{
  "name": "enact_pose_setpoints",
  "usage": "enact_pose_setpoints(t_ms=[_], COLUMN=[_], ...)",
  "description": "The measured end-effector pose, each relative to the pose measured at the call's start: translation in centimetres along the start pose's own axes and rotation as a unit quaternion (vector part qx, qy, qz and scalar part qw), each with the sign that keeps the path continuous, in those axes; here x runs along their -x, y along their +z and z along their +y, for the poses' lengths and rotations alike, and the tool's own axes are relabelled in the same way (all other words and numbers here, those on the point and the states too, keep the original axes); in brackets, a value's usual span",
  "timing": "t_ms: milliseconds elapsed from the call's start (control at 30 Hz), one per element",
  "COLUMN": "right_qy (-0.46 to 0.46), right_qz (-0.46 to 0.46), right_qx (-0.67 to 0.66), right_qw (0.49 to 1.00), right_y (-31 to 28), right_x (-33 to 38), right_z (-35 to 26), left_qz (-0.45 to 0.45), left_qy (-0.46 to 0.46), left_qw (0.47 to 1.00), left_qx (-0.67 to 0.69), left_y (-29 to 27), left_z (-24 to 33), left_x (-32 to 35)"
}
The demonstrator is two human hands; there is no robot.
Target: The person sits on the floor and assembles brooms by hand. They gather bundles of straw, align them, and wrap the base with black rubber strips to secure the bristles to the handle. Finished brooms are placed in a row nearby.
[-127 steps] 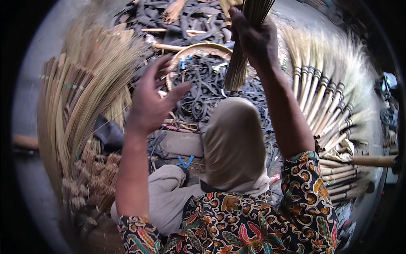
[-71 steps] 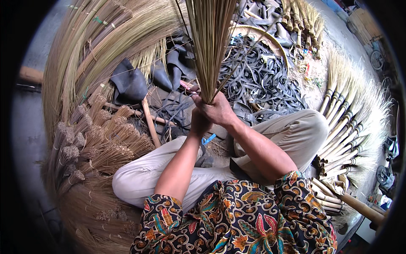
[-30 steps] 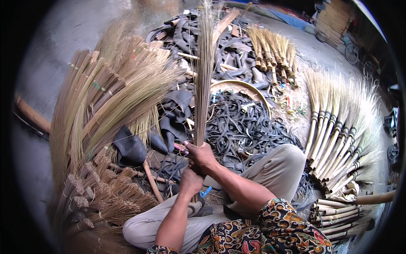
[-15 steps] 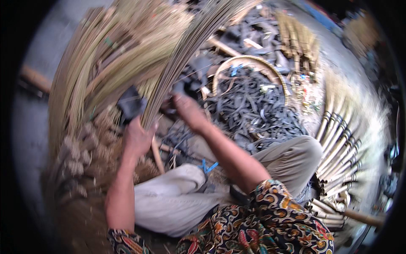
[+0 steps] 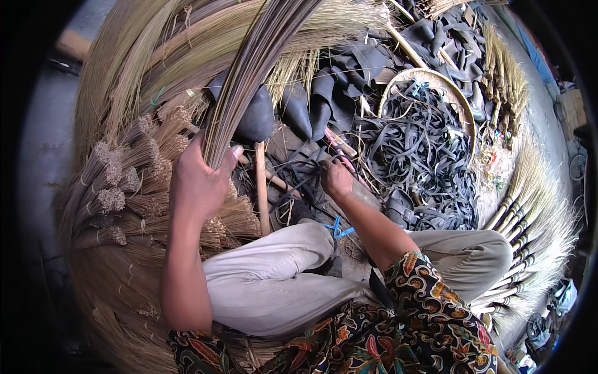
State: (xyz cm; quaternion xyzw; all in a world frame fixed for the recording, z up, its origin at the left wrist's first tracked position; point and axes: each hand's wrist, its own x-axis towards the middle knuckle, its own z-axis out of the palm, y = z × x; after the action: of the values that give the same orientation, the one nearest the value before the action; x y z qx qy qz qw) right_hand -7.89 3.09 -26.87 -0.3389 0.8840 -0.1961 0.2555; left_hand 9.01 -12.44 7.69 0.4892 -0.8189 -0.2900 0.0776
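My left hand (image 5: 202, 177) is closed round the lower end of a long bundle of thin brown broom stalks (image 5: 252, 75), which slants up past the top edge. The thumb lies across the front of the bundle. Lower and to the right, my right hand (image 5: 337, 179) is close to the floor, its fingers curled on a black rubber strip (image 5: 303, 164). More dark strips lie tangled beneath it. Between my hands a wooden stick (image 5: 261, 190) stands tilted near my knee.
A round woven tray (image 5: 470, 115) holds a heap of black rubber strips (image 5: 414, 140). Curved rubber sheets (image 5: 255, 118) lie behind my hands. Tied straw bundles (image 5: 115, 181) are piled at left. Finished hand brooms (image 5: 529, 230) fan out at right. Blue twine (image 5: 337, 229) lies by my knee.
My right hand has moved away from the bundle, down and to the right, toward the strips. My left hand still grips the stalks. The whole view has shifted and become sharper.
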Motion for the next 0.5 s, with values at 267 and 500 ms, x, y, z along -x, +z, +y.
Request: enact_pose_setpoints(t_ms=[267,500], right_qy=[-0.174,-0.174], right_qz=[0.044,-0.097], right_qx=[0.005,-0.448], right_qw=[0.984,0.872], right_y=[-2.7,-11.2], right_x=[-0.1,6.0], right_z=[0.4,-7.1], left_qz=[-0.002,-0.006], left_qy=[0.015,0.014], left_qw=[1.000,0.996], left_qx=[-0.004,-0.089], left_y=[0.5,1.7], left_z=[-2.1,-1.7], left_x=[-1.6,-1.5])
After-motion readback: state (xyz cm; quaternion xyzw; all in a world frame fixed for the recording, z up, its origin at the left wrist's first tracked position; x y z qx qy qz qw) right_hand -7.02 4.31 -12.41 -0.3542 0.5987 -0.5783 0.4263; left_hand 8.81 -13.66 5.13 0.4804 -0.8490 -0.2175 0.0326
